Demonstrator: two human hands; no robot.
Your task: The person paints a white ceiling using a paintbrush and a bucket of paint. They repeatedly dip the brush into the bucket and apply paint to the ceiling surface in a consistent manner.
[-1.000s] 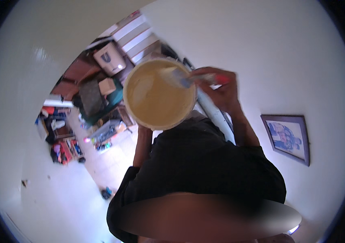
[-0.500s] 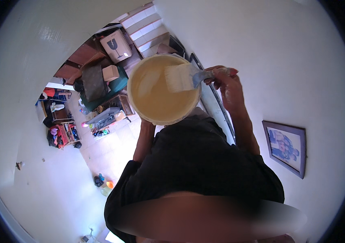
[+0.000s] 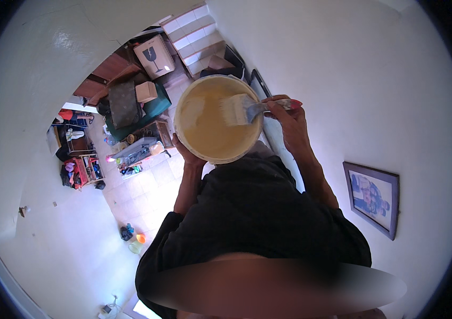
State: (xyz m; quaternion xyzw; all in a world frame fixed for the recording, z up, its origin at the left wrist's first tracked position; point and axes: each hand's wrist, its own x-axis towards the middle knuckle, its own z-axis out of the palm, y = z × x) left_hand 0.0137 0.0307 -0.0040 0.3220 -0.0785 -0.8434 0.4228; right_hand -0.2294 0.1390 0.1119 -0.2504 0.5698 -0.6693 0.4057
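Note:
Held in front of my body is a round, pale bucket (image 3: 230, 160) with a shallow-looking layer of cream-yellow paint (image 3: 210, 127) inside. My left hand (image 3: 188, 152) grips its lower left side, fingers partly hidden beneath it. A wide paintbrush (image 3: 238, 110) with paint-coated bristles lies over the right part of the bucket's mouth. My right hand (image 3: 288, 118) is closed around the brush's handle, whose red end sticks out to the right. Whether the bristle tips touch the paint I cannot tell.
A framed photograph (image 3: 373, 200) hangs on the pale wall to the right. White-tiled stairs (image 3: 194, 40) rise beyond the bucket. Far below at left are a cardboard box (image 3: 154, 57), a dark green-draped pile (image 3: 154, 109), a red rack (image 3: 84, 173) and bags (image 3: 126, 232) on the floor.
The bucket has shifted slightly right, and more of my left hand shows at its side. My right hand has moved a little left, and the brush sits slightly lower over the bucket.

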